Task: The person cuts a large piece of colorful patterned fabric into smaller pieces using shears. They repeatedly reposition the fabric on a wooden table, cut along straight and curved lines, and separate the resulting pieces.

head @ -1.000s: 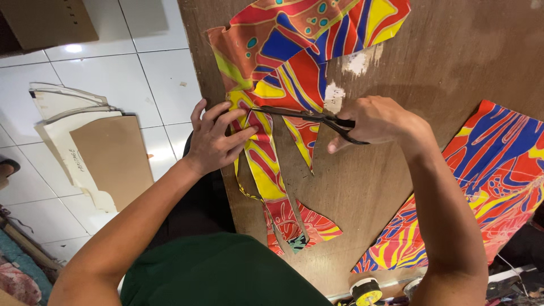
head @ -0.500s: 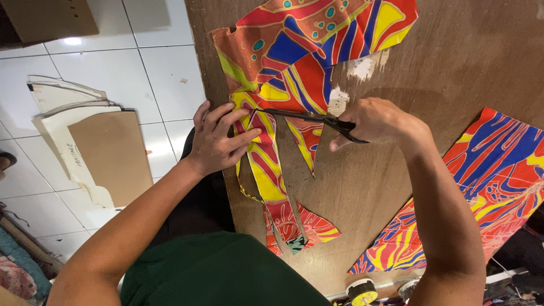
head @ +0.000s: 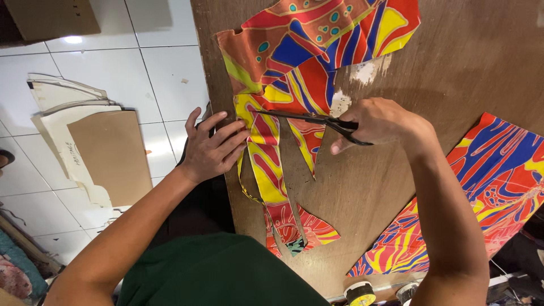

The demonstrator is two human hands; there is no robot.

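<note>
Your left hand [head: 212, 148] lies flat, pinning the soft, limp fabric [head: 300, 73], while your right hand [head: 377, 122] grips scissors [head: 309, 118].

a brown cardboard box [head: 51, 17] sits on the white floor at the top left corner, only partly in view; flat brown and cream card sheets [head: 93, 153] lean nearby, possibly flattened packaging; no screens or signs.

I look down on my brown wooden table [head: 481, 62], worn pale in patches. Left of it is a white tiled floor [head: 153, 51] with a bright glare spot. Cardboard sheets [head: 107, 156] are stacked there, and a cardboard box [head: 51, 17] sits near the top corner.
</note>
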